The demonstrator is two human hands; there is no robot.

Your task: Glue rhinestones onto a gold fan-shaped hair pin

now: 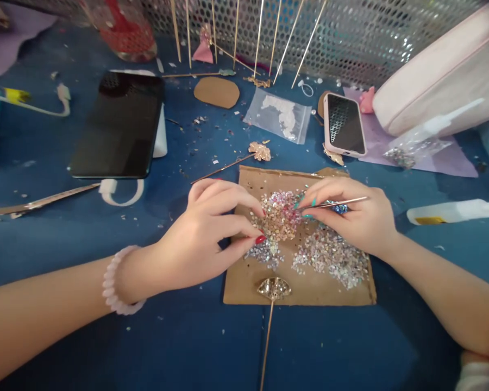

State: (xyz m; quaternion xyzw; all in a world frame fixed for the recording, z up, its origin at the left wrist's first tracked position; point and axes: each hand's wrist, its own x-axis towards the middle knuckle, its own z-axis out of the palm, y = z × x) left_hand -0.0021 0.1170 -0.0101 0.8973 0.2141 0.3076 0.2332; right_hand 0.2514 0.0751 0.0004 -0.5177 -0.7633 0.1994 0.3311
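My left hand [207, 233] reaches over a cardboard sheet [244, 290], thumb and index fingertip pressed together above loose glitter pieces [283, 220]; anything pinched there is hidden. My right hand [350, 214] grips a thin metal stick-like tool [356, 200] between thumb and fingers, its tip end pointing left at the glitter. A second spread of silvery pieces [334, 258] lies below that hand. At the sheet's front edge rests a shiny, fan-shaped ornament [274, 288] on a long thin stem, which runs toward me.
Behind the sheet are a flower-topped stick [259, 151], a zip bag of white bits [279, 115] and a pink-cased phone [344, 125]. A black tablet [118, 127] lies left, a squeeze bottle [448, 212] right. Several sticks [258, 38] lean on the perforated metal panel [350, 43].
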